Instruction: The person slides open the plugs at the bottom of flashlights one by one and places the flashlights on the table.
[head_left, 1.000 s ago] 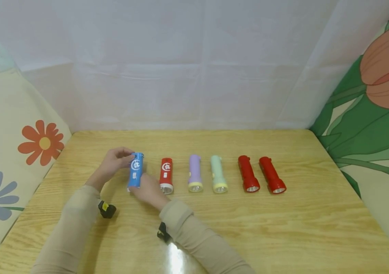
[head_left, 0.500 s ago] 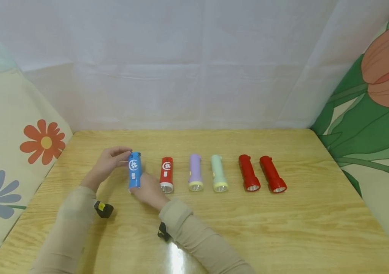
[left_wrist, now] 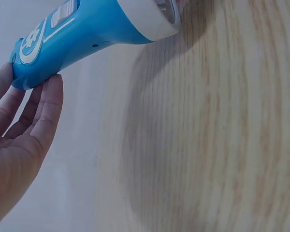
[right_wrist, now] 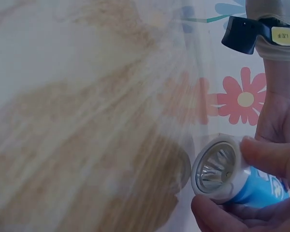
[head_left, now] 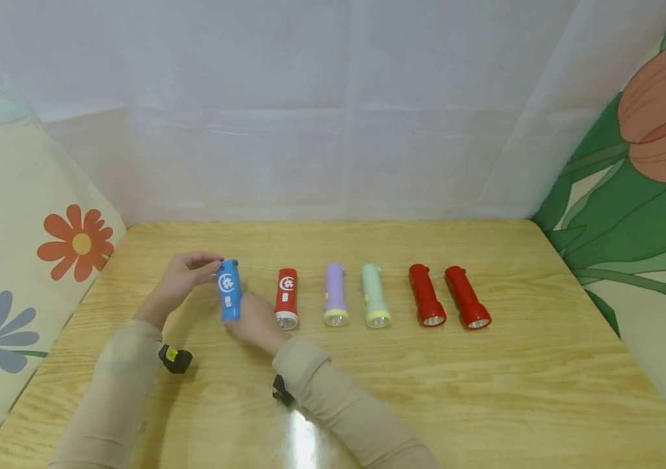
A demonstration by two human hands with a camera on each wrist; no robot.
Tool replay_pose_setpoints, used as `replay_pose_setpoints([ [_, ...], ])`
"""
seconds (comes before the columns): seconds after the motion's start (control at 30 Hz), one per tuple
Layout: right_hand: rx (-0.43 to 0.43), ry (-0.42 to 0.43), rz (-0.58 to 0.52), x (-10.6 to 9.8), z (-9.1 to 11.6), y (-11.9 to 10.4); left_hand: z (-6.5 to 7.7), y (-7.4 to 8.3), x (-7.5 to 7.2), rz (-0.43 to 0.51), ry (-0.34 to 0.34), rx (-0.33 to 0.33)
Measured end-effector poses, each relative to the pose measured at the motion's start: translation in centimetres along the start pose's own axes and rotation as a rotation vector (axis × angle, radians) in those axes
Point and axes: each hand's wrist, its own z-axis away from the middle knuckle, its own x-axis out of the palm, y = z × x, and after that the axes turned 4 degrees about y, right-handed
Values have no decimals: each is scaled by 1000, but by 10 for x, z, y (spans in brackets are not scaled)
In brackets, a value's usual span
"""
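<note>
A blue flashlight (head_left: 229,293) with a white moon-and-flower print lies at the left end of a row, head toward me. My left hand (head_left: 183,280) pinches its tail end; in the left wrist view the thumb is on one side and the fingertips (left_wrist: 52,92) on the other. My right hand (head_left: 255,322) holds the head end, partly hiding it in the head view. Thumb and fingers pinch the white rim (right_wrist: 239,176) in the right wrist view, where the clear lens shows. Just right of my right hand lies a red flashlight (head_left: 287,290) with a white head.
Farther right along the wooden table (head_left: 485,391) lie a purple flashlight (head_left: 335,286), a mint green one (head_left: 373,286) and two all-red flashlights (head_left: 423,293). A white cloth (head_left: 333,117) hangs behind, with flower-patterned cloths at both sides.
The blue flashlight has shifted slightly left, with both hands keeping hold of it. My left hand has moved left along with its tail end. The other flashlights stay in their row.
</note>
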Motion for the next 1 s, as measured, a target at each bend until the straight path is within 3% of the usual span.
replay_pose_setpoints([
  [0.27, 35, -54, -90, -8, -6, 2, 2, -2, -1, -16, 7, 68],
  [0.67, 31, -54, -16, -11, -11, 0, 10, 8, 3, 0, 28, 155],
  [0.8, 26, -48, 30, -11, -13, -1, 13, 9, 2, 44, 12, 188],
  [1.0, 12, -33, 141, -10, -15, -2, 18, 14, 0, 184, -18, 234],
])
